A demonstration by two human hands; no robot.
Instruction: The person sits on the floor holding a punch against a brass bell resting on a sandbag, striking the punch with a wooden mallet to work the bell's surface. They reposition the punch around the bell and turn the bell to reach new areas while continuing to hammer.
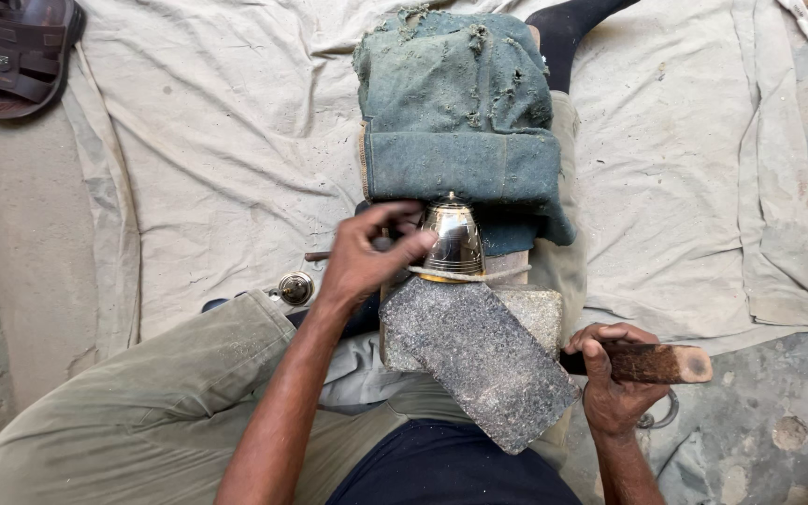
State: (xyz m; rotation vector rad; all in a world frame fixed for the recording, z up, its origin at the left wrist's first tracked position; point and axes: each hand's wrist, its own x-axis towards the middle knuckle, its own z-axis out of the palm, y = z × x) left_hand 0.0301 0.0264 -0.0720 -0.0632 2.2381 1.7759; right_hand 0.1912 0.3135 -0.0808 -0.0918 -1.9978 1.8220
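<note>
At the centre of the frame, a shiny brass bell [453, 241] is steadied by the left hand [367, 257], its fingers closed around the left flank. Its long axis runs up the frame, dome uppermost. At lower right, well apart, the right hand [614, 374] is clamped on a wooden handle [661, 363].

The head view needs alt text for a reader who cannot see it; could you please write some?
Seen from above, a seated person's left hand steadies a shiny metal bell against a folded green cloth, while the right hand grips a wooden handle beside a grey stone block.
</note>
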